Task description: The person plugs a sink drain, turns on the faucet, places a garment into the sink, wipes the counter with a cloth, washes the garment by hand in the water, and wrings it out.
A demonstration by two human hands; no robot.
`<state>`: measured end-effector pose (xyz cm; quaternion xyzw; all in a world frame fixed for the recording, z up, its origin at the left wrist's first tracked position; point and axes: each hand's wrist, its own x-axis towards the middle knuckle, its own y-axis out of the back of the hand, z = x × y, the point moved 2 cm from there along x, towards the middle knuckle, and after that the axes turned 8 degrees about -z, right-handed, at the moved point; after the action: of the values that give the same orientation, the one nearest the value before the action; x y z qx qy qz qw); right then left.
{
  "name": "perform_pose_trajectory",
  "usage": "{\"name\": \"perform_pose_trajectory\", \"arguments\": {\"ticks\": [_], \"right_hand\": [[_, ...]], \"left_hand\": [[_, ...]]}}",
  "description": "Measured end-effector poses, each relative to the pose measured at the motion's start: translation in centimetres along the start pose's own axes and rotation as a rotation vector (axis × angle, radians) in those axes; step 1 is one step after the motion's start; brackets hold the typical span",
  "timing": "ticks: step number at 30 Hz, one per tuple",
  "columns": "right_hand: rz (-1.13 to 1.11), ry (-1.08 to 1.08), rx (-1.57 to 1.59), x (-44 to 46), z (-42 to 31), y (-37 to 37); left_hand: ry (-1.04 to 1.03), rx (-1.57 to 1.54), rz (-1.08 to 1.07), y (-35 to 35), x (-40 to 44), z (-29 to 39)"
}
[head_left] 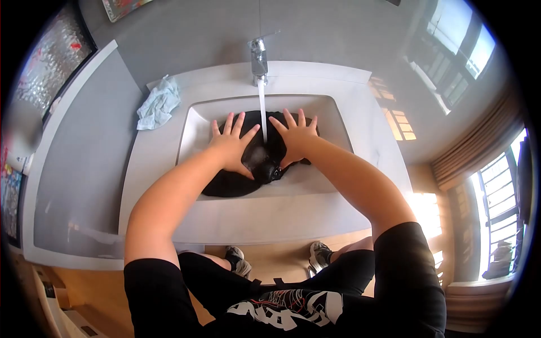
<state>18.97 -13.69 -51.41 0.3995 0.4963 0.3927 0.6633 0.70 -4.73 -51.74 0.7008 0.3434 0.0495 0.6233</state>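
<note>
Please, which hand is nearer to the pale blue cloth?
The left hand: it and the cloth are on one side of the running water, the right hand on the other.

White counter | crumpled pale-blue cloth, back left | faucet, back middle | basin: black fabric

Water runs from the tap onto black cloth in the sink, with the left hand and right hand spread on the cloth, fingers apart.

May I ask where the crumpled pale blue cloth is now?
In the head view, the cloth lies at the back-left corner of the counter, left of the faucet.
</note>
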Motion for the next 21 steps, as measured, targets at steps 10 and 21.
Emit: {"name": "perform_pose_trajectory", "arguments": {"ticks": [10,21], "right_hand": [[0.097,0.011,-0.089,6.2,1.8,-4.1],[0.268,-0.040,-0.235,10.2,1.0,-6.3]], "left_hand": [[-0.097,-0.136,0.095,-4.2,8.0,-0.7],[0.118,-0.620,0.114,-1.9,10.1,0.2]]}}
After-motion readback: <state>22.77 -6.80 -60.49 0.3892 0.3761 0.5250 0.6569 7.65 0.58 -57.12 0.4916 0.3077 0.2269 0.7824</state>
